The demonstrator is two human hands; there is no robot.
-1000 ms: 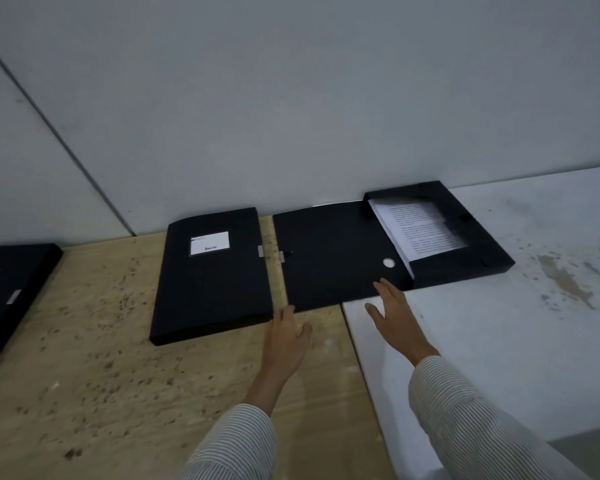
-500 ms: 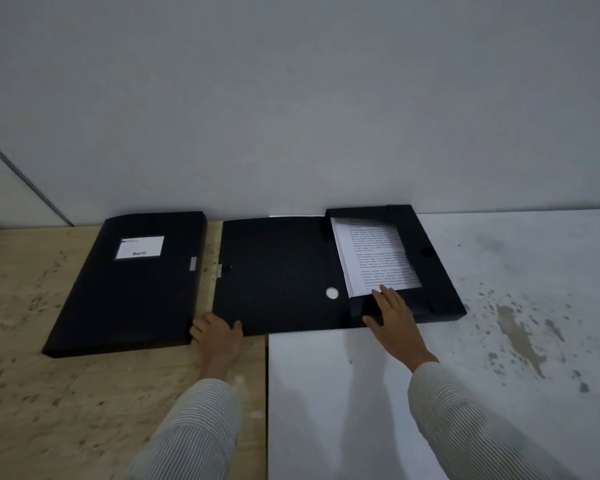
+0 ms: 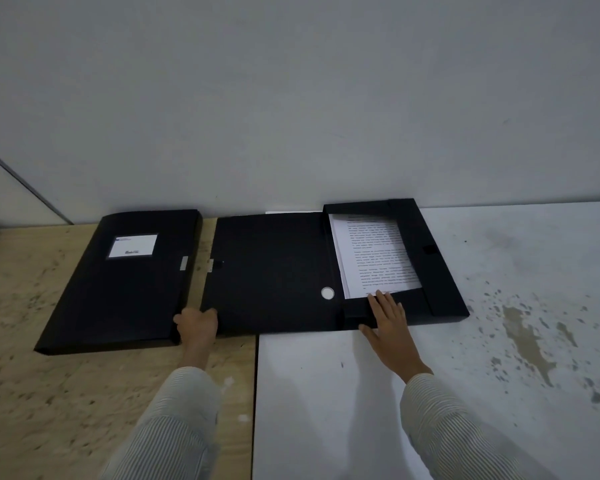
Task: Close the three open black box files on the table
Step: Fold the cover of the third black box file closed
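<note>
Head: left hand (image 3: 197, 323) grips open box file (image 3: 271, 271) lid corner.

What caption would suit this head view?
Left hand grips the open file's lid; right hand rests flat on its tray, beside a closed file.

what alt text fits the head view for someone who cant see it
An open black box file lies flat by the wall, papers in its tray; the left hand holds its lid's near corner, the right hand rests on the tray's edge. A closed file lies left.
</note>
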